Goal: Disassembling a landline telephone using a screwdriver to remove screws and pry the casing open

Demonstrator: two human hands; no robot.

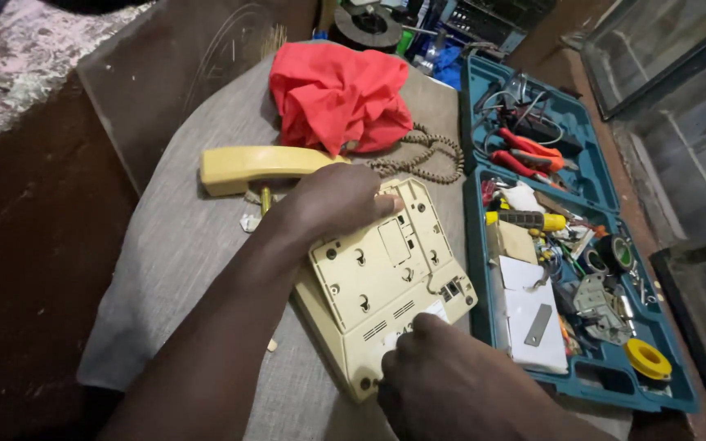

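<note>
A cream telephone base (386, 278) lies upside down on a grey cloth-covered surface (181, 253). My left hand (332, 200) grips its far left edge, fingers curled over the rim. At the near corner, my right hand (443, 376) presses its fingertips on the underside beside a small white label. The matching yellow handset (247, 167) rests just behind my left hand, and its coiled cord (426, 155) trails off to the right.
A crumpled red cloth (337, 94) lies behind the phone. An open teal tool case (565, 237) at the right holds red-handled pliers, a yellow-tipped tool, tape rolls and small parts. Glass panels (663, 73) stand at the far right. Dark floor lies at the left.
</note>
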